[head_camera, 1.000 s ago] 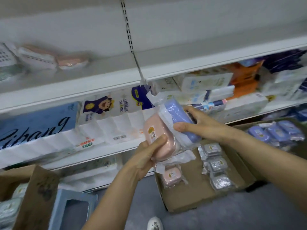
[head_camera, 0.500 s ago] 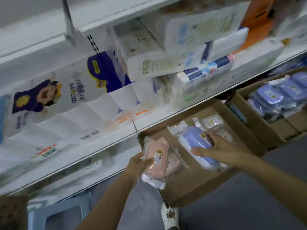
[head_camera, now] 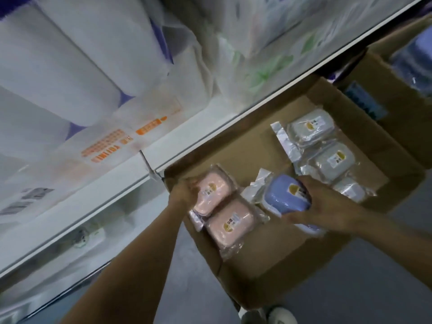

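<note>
1. On the far left a white shelf (head_camera: 112,183) carries big paper roll packs (head_camera: 70,73) in clear wrap. They are blurred.
2. The left hand (head_camera: 182,191) is at the far left corner of the open cardboard box (head_camera: 280,251). Its fingers are curled around the left end of a pink box (head_camera: 214,191), which is sealed in a clear bag.
3. This pink box is inside the carton at that corner, slightly tilted. I cannot tell if it already rests on the bottom.
4. A second pink box (head_camera: 230,222) lies flat just beside it, on the near side, and the two bags touch.
5. In the middle of the carton is a blue box (head_camera: 286,195), also in a bag. The right hand (head_camera: 327,205) grips it from the right, with the fingers over its top and the thumb at its near edge.
6. Three grey boxes (head_camera: 334,160) lie in a row at the right side of the carton, behind the right hand.
7. Further right stands a second carton (head_camera: 397,108) with bluish packs inside.
</note>
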Available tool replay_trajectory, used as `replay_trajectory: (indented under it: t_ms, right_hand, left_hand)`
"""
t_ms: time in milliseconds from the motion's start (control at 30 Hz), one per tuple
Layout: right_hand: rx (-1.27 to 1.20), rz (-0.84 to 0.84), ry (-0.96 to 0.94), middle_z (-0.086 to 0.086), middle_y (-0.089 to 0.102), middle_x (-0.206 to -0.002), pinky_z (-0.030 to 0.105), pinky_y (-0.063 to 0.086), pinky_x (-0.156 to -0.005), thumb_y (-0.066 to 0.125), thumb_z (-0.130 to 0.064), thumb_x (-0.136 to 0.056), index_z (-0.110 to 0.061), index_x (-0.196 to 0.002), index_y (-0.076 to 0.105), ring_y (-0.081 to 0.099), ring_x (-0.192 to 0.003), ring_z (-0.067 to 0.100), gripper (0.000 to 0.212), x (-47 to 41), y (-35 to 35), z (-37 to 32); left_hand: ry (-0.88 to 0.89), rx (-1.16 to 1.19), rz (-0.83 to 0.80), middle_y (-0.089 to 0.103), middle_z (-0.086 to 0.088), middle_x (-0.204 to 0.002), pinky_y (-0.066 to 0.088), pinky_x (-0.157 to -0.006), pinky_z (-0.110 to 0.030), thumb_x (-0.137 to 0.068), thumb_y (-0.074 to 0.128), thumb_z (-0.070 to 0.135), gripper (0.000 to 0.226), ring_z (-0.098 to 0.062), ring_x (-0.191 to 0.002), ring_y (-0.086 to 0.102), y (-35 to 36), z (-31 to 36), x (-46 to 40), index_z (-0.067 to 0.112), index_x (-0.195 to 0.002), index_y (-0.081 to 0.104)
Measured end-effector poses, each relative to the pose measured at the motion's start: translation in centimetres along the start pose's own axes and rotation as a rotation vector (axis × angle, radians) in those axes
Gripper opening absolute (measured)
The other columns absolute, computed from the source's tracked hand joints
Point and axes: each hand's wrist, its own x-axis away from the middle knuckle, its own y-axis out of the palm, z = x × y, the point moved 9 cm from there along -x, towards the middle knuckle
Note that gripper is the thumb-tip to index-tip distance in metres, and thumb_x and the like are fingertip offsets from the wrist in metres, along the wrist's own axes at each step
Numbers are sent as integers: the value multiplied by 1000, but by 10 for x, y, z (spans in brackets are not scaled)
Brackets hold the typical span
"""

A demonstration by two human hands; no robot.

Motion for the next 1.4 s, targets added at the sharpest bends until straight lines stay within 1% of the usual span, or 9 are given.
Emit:
replay_trajectory:
  t_ms: [167,333,433,567,700,800,1000,1233,1400]
  right_hand:
    - [210,56,-57,3,50,-135,41,45,-96,79,-63,-55,-25,-142,27,49,-118,25,108,-8,-8,-8]
    - [417,155,-90,0,41,-138,41,42,-97,72,-68,-60,-27,-146,14,41,-123,24,111,5,-39,-35]
    - [363,233,-90,0,40,-141,43,40,-100,73,-66,-60,-28,-149,6,40,-126,24,117,16,-65,-41]
    - [239,324,-81,-1,34,-150,40,38,-104,70,-67,-67,-26,-150,10,37,-133,21,111,35,-110,-28]
    - [62,408,-15,0,40,-143,32,38,-97,69,-64,-71,-20,-146,24,43,-127,21,98,55,-163,19]
    - [-47,472,37,4,49,-130,36,43,-91,72,-57,-71,-17,-138,35,49,-118,26,86,63,-213,64]
    - [-173,486,87,3,50,-129,47,46,-94,59,-65,-58,-20,-137,36,50,-118,27,94,56,-308,153]
    - [-277,562,168,7,48,-126,45,44,-97,75,-48,-69,-12,-131,36,50,-116,28,81,17,-402,238]
    - [-87,722,157,13,46,-126,51,46,-93,69,-53,-77,-8,-130,35,50,-114,34,78,-33,-475,246]
  left_hand:
    - [-39,-212,69,47,-9,-142,40,-108,-38,-95,56,27,50,-29,-130,44,9,3,9,15,-141,43]
    - [252,-207,94,41,-4,-148,30,-112,-36,-92,59,31,59,-23,-138,32,-13,82,62,20,-146,37]
    - [350,-151,116,31,-3,-154,24,-115,-35,-92,61,31,63,-22,-142,26,-28,132,101,19,-148,33]
    - [393,-35,87,37,2,-147,40,-105,-32,-93,61,28,55,-20,-130,45,-33,187,135,25,-143,37]
    - [404,-37,34,47,6,-136,35,-111,-44,-91,60,30,54,-20,-123,50,-6,248,149,31,-141,40]
    - [435,52,-52,47,16,-124,42,-94,-23,-93,61,28,49,-5,-105,55,21,307,159,33,-138,42]
    - [353,176,-125,53,7,-133,48,-98,-33,-91,65,28,49,-13,-110,58,89,409,146,27,-136,47]
    - [406,65,-117,29,-1,-154,24,-117,-27,-93,61,25,62,-17,-141,31,159,517,108,20,-149,34]
    - [422,-173,-19,6,0,-163,15,-121,-37,-93,58,35,74,-19,-150,6,175,548,64,20,-154,19]
